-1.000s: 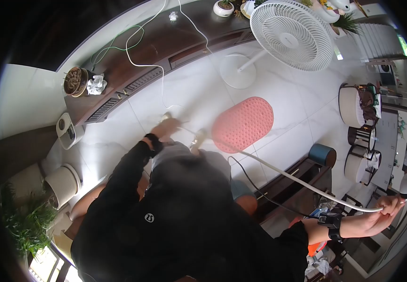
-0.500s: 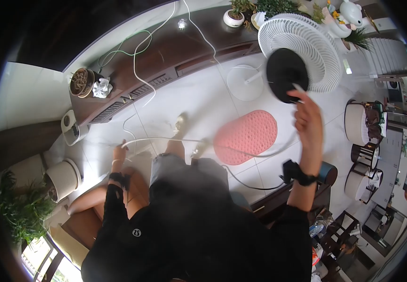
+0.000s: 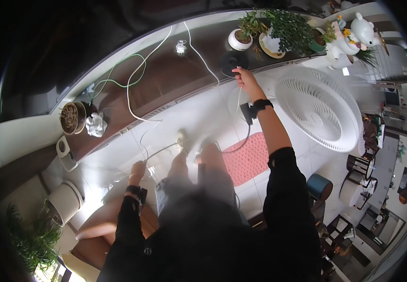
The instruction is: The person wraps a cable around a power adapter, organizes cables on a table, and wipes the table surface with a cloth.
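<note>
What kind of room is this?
It looks like a living room in someone's home. There's a long dark wooden cabinet with potted plants on top, a big white fan and a pink mat on the floor.

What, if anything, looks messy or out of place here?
A white cord and green cord sprawl loosely across the dark cabinet, which looks untidy. A crumpled white bundle by the brown pot looks like possible litter, though I can't tell what it is.
</note>
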Available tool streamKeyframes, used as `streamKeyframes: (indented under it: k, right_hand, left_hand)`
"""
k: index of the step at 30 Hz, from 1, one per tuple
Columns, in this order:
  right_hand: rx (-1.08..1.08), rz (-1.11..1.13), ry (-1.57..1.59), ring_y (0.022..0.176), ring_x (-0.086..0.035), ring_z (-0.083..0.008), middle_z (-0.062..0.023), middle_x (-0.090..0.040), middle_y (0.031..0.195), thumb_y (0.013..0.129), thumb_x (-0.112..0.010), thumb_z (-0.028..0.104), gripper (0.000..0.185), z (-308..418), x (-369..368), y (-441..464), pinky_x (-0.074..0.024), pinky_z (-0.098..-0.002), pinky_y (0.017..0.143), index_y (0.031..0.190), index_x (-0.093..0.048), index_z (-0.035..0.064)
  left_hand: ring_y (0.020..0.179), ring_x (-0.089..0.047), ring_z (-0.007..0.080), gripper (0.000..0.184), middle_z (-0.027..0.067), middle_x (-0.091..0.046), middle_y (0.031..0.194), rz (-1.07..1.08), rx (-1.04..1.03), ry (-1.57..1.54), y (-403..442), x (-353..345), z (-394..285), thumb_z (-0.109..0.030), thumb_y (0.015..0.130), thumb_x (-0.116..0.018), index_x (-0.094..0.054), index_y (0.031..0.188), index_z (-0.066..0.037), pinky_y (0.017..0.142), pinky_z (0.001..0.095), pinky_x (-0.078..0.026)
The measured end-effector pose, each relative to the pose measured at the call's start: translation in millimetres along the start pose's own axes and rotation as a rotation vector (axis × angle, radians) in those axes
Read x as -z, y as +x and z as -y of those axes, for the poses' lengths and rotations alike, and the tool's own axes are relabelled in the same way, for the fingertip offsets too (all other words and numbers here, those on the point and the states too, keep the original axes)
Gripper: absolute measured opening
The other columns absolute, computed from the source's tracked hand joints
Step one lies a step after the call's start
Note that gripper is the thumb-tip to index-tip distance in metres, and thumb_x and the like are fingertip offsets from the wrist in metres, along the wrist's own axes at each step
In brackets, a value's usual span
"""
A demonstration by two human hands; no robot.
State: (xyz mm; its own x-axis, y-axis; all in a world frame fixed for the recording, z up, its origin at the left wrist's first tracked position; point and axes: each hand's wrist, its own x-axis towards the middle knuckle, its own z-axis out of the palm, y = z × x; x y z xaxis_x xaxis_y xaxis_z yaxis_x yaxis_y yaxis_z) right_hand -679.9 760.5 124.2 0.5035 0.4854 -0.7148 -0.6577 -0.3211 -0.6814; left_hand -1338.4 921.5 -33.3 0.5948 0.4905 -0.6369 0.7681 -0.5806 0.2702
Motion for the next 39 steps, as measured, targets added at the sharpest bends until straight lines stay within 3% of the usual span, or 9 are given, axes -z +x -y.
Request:
streamKeyframes:
  k: [4,11,12,16,19,22,27,33,39]
  right_hand:
    - [-0.002,-0.277,-0.223,0.051,-0.044,-0.0098,0.0023,-0.047,0.066,0.098,-0.044,0.039,0.035,13.9,-7.8,130.1,-0.0332,-0.0245,0.045,0.092,-0.065,0.0118]
    - [-0.112,-0.148,0.146,0.051,-0.050,-0.0130,-0.0070,-0.059,0.072,0.097,-0.045,0.033,0.030,47.7,-3.1,284.9,-0.0337,-0.0251,0.043,0.087,-0.058,0.0074]
    - [-0.106,-0.162,0.193,0.051,-0.050,-0.0131,-0.0079,-0.061,0.071,0.096,-0.046,0.030,0.028,58.8,-11.4,270.0,-0.0324,-0.0252,0.042,0.083,-0.056,0.0075]
    - [-0.084,0.137,0.108,0.053,-0.051,-0.0088,-0.0045,-0.062,0.075,0.095,-0.049,0.037,0.030,46.2,-0.9,187.2,-0.0314,-0.0225,0.041,0.084,-0.058,0.0105]
    - [-0.209,0.267,0.031,0.073,-0.059,-0.0105,-0.0006,-0.062,0.080,0.093,-0.054,0.039,0.028,9.1,-19.0,128.8,-0.0466,-0.0230,0.066,0.090,-0.061,0.0117]
    - [-0.265,0.468,-0.089,0.062,-0.057,-0.0101,0.0001,-0.062,0.075,0.093,-0.048,0.040,0.030,-61.7,-63.1,158.9,-0.0345,-0.0225,0.048,0.081,-0.058,0.0152]
    - [-0.289,0.064,0.039,0.061,-0.064,-0.0178,-0.0035,-0.062,0.077,0.093,-0.046,0.044,0.032,-106.2,-94.4,239.5,-0.0321,-0.0270,0.042,0.081,-0.054,0.0147]
    - [-0.087,-0.224,0.122,0.069,-0.064,-0.0200,-0.0064,-0.064,0.085,0.095,-0.042,0.041,0.029,-79.3,-57.7,310.3,-0.0382,-0.0301,0.049,0.091,-0.053,0.0147]
    - [0.079,-0.088,0.431,0.080,-0.066,-0.0216,-0.0107,-0.066,0.092,0.096,-0.047,0.037,0.031,-22.5,-59.8,395.5,-0.0436,-0.0293,0.059,0.105,-0.056,0.0083]
  left_hand:
    - [0.089,-0.059,0.0429,0.042,0.0236,-0.064,0.089,0.127,0.085,-0.133,19.5,47.4,-76.9,-0.045,0.091,-0.046,-0.058,0.096,-0.004,0.080,0.0489,-0.047]
    - [0.089,-0.059,0.0431,0.042,0.0240,-0.064,0.090,0.205,0.225,-0.395,36.5,96.7,-157.5,-0.045,0.092,-0.046,-0.052,0.102,-0.005,0.078,0.0476,-0.047]
    - [0.074,-0.061,0.0362,0.040,0.0206,-0.060,0.076,0.051,0.042,-0.360,30.9,109.0,-160.3,-0.044,0.094,-0.045,-0.055,0.095,-0.005,0.067,0.0433,-0.048]
    - [0.048,-0.043,0.0104,0.042,-0.0002,-0.042,0.055,-0.181,0.530,-0.932,12.8,92.4,-132.1,-0.041,0.097,-0.046,-0.053,0.074,-0.005,0.043,0.0274,-0.036]
    - [0.040,-0.032,0.0024,0.042,-0.0043,-0.038,0.051,-0.189,0.579,-1.050,-1.1,96.5,-145.3,-0.042,0.099,-0.042,-0.051,0.074,-0.009,0.036,0.0197,-0.027]
    - [0.041,-0.033,0.0025,0.043,-0.0043,-0.037,0.051,-0.188,0.551,-1.009,-0.1,84.4,-149.2,-0.043,0.098,-0.042,-0.051,0.074,-0.009,0.037,0.0196,-0.027]
    - [0.044,-0.034,0.0036,0.044,-0.0045,-0.036,0.052,-0.159,0.555,-0.996,25.5,98.0,-187.7,-0.044,0.098,-0.042,-0.051,0.075,-0.008,0.039,0.0199,-0.029]
    - [0.046,-0.034,0.0040,0.043,-0.0035,-0.037,0.055,-0.181,0.490,-1.086,42.2,111.0,-208.7,-0.042,0.099,-0.042,-0.052,0.077,-0.006,0.042,0.0198,-0.029]
    - [0.047,-0.033,0.0030,0.037,-0.0042,-0.036,0.056,-0.199,0.479,-1.150,73.2,141.6,-229.7,-0.038,0.099,-0.043,-0.052,0.080,-0.006,0.042,0.0189,-0.028]
